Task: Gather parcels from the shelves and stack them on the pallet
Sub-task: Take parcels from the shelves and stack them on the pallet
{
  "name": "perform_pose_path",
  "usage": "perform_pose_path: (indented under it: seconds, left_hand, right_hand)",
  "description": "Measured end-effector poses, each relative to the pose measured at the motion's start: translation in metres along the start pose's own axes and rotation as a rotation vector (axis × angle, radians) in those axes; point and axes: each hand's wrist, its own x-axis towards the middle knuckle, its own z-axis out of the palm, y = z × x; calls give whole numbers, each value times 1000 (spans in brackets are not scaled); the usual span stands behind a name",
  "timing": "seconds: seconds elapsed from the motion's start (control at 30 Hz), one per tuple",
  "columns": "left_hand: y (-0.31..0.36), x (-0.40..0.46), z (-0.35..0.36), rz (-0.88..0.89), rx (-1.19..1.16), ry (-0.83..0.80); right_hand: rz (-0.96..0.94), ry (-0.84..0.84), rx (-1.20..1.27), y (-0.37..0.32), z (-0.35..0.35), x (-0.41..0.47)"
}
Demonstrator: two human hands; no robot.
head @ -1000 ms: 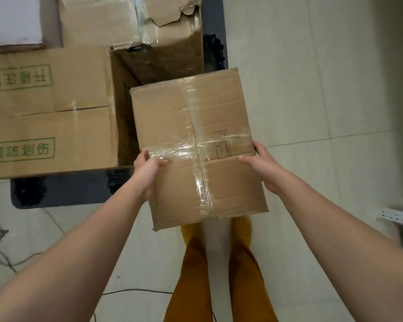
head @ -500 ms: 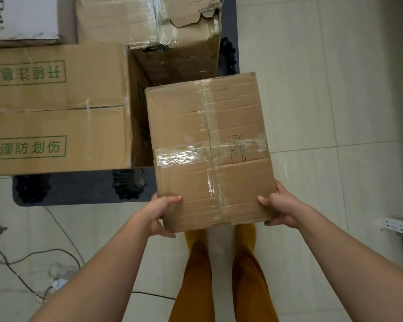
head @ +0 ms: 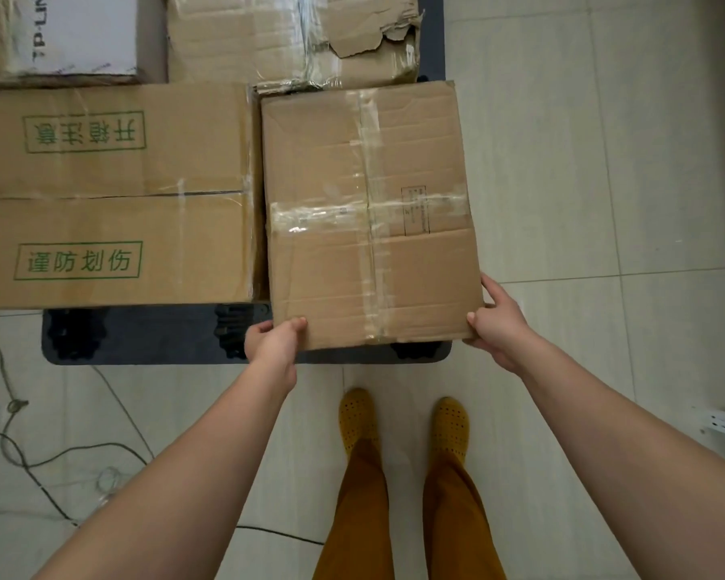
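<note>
Both hands curled round the taped box: left hand on its near-left corner, right hand near-right. Box sits over the dark pallet, beside the printed carton.

White box: "TP-LIN". Brown carton: "谨防划伤".

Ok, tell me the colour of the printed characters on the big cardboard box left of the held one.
Green, boxed in green outlines, on the large brown cardboard box; head view.

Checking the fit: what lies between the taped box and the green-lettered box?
Only a narrow dark gap; head view shows the taped box beside the green-lettered box.
</note>
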Motion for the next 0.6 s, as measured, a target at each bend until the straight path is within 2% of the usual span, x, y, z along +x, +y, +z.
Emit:
perform_pose_path:
  seconds: [0.17,0.33,0.4,0.5,0.6]
  left_hand:
    - [11,-10,13,-77,-232,146]
    - [10,-9,7,-79,-281,143]
    - [9,-7,5,-63,-275,115]
    - [10,-7,-1,-72,-229,51]
    - [16,-6,-10,-99,-203,-32]
  right_hand:
    - [13,87,39,10,14,0]
    - [87,254,28,16,21,6]
    - [88,218,19,14,18,4]
    - [118,58,60,6,6,-8]
    - [130,-67,-12,-4,1,-18]
